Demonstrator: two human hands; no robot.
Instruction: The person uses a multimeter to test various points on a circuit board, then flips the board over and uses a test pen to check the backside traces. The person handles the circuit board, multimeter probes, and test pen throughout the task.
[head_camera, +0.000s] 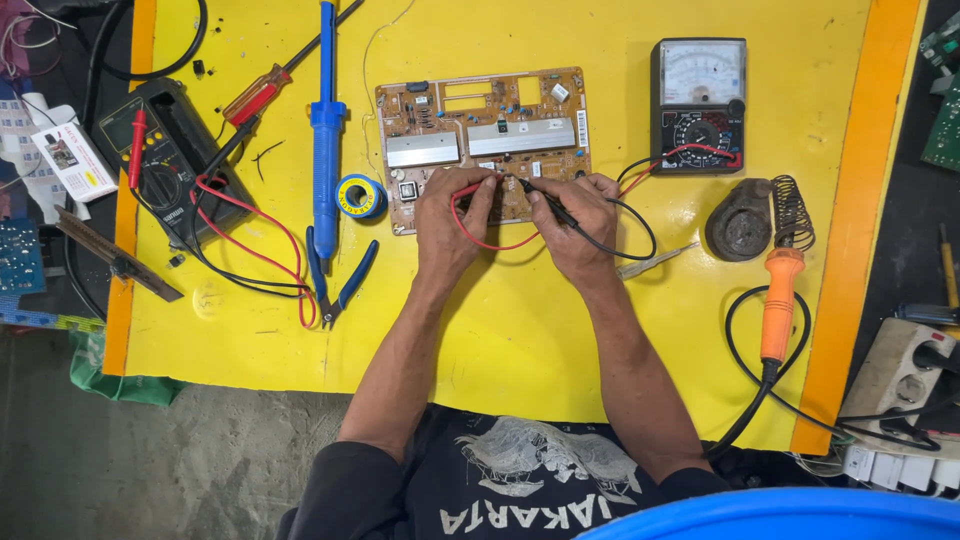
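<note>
A brown circuit board (480, 120) with two silver heat sinks lies on the yellow mat (500, 320). My left hand (450, 220) pinches a red test probe (472, 188) with its tip on the board's lower edge. My right hand (575, 220) grips a black test probe (545, 200), its tip touching the board close to the red one. Red and black leads run right to an analog multimeter (698, 105) standing beside the board.
A digital multimeter (160, 160) with red and black leads lies at left. A red screwdriver (258, 95), blue desoldering pump (326, 130), solder roll (360, 196) and blue pliers (335, 280) lie left of the board. An orange soldering iron (778, 300) rests in its stand at right, near a power strip (900, 375).
</note>
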